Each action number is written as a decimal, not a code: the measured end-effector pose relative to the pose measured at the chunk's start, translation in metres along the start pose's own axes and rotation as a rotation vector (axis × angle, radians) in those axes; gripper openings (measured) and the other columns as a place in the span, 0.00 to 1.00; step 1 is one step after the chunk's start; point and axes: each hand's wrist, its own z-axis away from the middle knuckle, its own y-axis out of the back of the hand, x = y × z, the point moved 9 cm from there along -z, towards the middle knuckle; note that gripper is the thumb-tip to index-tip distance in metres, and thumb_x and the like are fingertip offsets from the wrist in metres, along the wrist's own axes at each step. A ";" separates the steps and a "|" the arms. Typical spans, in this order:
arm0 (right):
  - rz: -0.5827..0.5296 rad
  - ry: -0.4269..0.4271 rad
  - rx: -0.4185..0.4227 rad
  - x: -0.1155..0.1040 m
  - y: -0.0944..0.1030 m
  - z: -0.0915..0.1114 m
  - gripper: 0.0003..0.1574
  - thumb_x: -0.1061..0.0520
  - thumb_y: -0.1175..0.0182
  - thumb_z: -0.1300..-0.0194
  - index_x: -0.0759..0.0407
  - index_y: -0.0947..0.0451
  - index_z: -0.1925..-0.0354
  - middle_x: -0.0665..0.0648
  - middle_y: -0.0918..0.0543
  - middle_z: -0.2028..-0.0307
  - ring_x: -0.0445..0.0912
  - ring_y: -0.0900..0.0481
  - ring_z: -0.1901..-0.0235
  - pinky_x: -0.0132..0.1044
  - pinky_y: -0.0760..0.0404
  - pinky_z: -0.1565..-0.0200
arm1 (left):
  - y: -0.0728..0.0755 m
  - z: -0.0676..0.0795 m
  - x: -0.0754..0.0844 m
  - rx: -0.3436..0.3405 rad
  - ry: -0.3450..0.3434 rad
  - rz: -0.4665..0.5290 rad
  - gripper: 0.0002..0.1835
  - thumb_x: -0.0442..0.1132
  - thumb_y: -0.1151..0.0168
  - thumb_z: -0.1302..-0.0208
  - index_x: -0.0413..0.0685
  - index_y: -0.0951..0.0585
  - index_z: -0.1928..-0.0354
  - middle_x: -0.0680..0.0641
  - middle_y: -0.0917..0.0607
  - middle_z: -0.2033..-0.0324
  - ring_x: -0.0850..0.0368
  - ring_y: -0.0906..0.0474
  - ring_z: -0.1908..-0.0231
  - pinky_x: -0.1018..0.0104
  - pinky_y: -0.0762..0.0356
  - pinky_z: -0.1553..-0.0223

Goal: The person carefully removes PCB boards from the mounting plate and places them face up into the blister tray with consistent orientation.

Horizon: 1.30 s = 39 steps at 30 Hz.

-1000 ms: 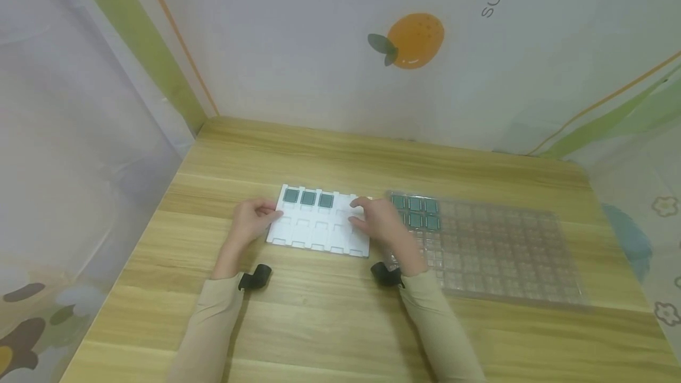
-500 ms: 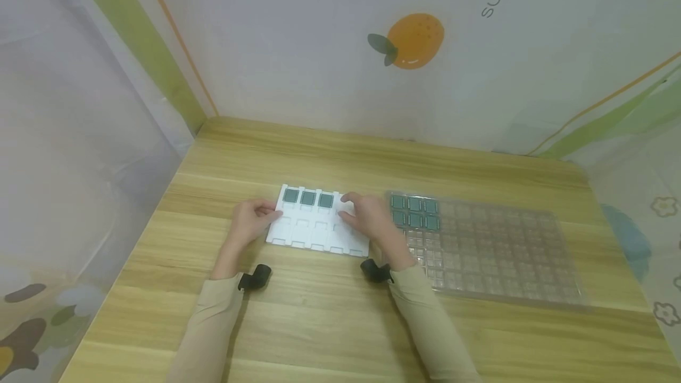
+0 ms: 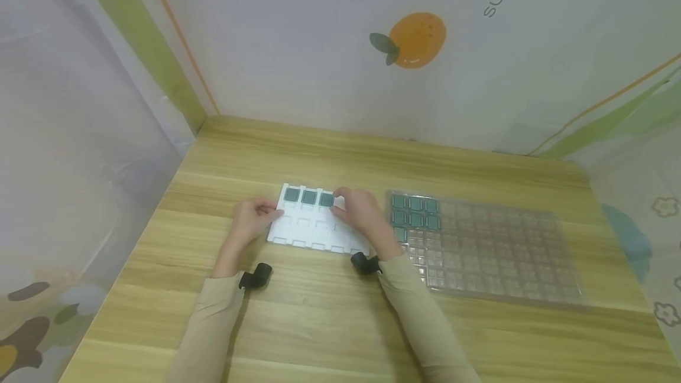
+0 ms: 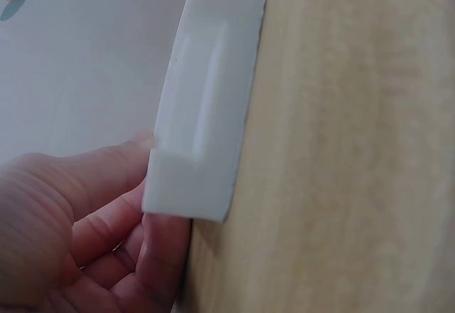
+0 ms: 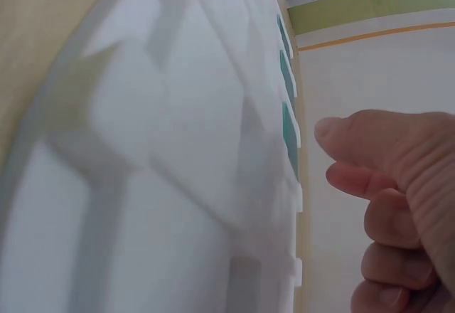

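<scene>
A white moulded tray (image 3: 303, 230) with shallow pockets lies on the table, three green square chips (image 3: 308, 197) along its far row. My left hand (image 3: 250, 220) pinches the tray's left edge; in the left wrist view the thumb is at the rim and the fingers curl beneath its corner. Over the tray's right part is my right hand (image 3: 359, 211), thumb and index fingertips at the right edge of the third chip (image 3: 327, 200). In the right wrist view that thumb and index stand apart with nothing between them, while the other fingers curl in. The right hand hides the tray's far right pockets.
Right of the white tray lies a long clear plastic tray (image 3: 495, 247) with many small pockets. Several green chips (image 3: 416, 219) fill its far left corner. A printed curtain (image 3: 319, 64) hangs behind the wooden table (image 3: 319, 324).
My right hand has moved left across the white tray, up to the third chip. More chips in the clear tray are uncovered. The left hand has kept its hold.
</scene>
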 end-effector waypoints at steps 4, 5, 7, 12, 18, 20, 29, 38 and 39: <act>-0.013 -0.011 -0.016 0.000 -0.004 -0.005 0.19 0.52 0.38 0.38 0.60 0.22 0.51 0.57 0.16 0.68 0.46 0.23 0.73 0.38 0.22 0.63 | 0.000 0.000 0.000 0.001 -0.016 0.021 0.12 0.35 0.35 0.43 0.30 0.19 0.62 0.36 0.16 0.68 0.46 0.21 0.68 0.60 0.21 0.65; -0.019 -0.016 -0.019 0.000 -0.005 -0.006 0.19 0.52 0.38 0.38 0.60 0.22 0.51 0.57 0.16 0.66 0.47 0.22 0.72 0.39 0.21 0.62 | 0.001 0.001 0.000 0.003 -0.019 0.031 0.12 0.35 0.35 0.43 0.30 0.19 0.62 0.36 0.17 0.69 0.46 0.21 0.69 0.60 0.21 0.66; -0.028 -0.022 -0.020 -0.001 -0.006 -0.007 0.19 0.53 0.38 0.38 0.60 0.22 0.51 0.58 0.16 0.62 0.48 0.21 0.68 0.40 0.21 0.59 | 0.003 0.002 0.002 0.012 -0.044 0.055 0.13 0.37 0.34 0.44 0.31 0.18 0.64 0.37 0.17 0.71 0.48 0.21 0.71 0.62 0.21 0.68; -0.032 -0.040 -0.022 -0.001 -0.008 -0.011 0.19 0.53 0.38 0.39 0.60 0.21 0.52 0.58 0.16 0.59 0.49 0.20 0.65 0.40 0.21 0.58 | 0.003 0.002 0.002 0.009 -0.038 0.054 0.13 0.37 0.34 0.43 0.31 0.18 0.64 0.37 0.17 0.71 0.48 0.21 0.70 0.62 0.21 0.68; -0.013 -0.060 -0.032 0.001 -0.012 -0.015 0.19 0.53 0.37 0.40 0.61 0.21 0.52 0.58 0.16 0.57 0.49 0.19 0.63 0.40 0.21 0.60 | 0.000 0.001 0.000 -0.011 0.016 0.010 0.13 0.35 0.35 0.42 0.30 0.19 0.60 0.35 0.17 0.67 0.45 0.21 0.66 0.61 0.21 0.64; -0.006 -0.065 -0.035 0.001 -0.014 -0.016 0.19 0.53 0.37 0.40 0.61 0.21 0.52 0.58 0.16 0.57 0.48 0.20 0.65 0.38 0.21 0.62 | 0.000 0.001 0.000 -0.010 0.019 0.009 0.13 0.35 0.35 0.42 0.30 0.19 0.60 0.35 0.17 0.67 0.45 0.21 0.66 0.61 0.21 0.64; -0.012 -0.094 -0.057 0.001 -0.015 -0.016 0.20 0.53 0.37 0.40 0.61 0.21 0.51 0.58 0.16 0.55 0.48 0.21 0.66 0.36 0.22 0.66 | 0.001 0.001 0.000 -0.003 0.000 0.018 0.13 0.33 0.35 0.42 0.28 0.20 0.61 0.34 0.17 0.67 0.44 0.20 0.66 0.57 0.20 0.63; -0.020 -0.084 -0.048 0.000 -0.016 -0.017 0.20 0.55 0.36 0.41 0.62 0.21 0.52 0.58 0.16 0.55 0.48 0.21 0.64 0.38 0.21 0.61 | 0.001 0.001 0.000 0.003 0.002 0.010 0.12 0.33 0.35 0.42 0.29 0.19 0.62 0.34 0.17 0.67 0.44 0.21 0.67 0.58 0.21 0.64; -0.019 -0.082 -0.046 0.000 -0.016 -0.017 0.20 0.55 0.36 0.42 0.62 0.21 0.52 0.59 0.16 0.55 0.48 0.21 0.65 0.38 0.21 0.62 | 0.001 0.001 0.000 0.003 0.002 0.011 0.12 0.33 0.35 0.42 0.28 0.19 0.62 0.35 0.17 0.67 0.44 0.21 0.67 0.59 0.21 0.64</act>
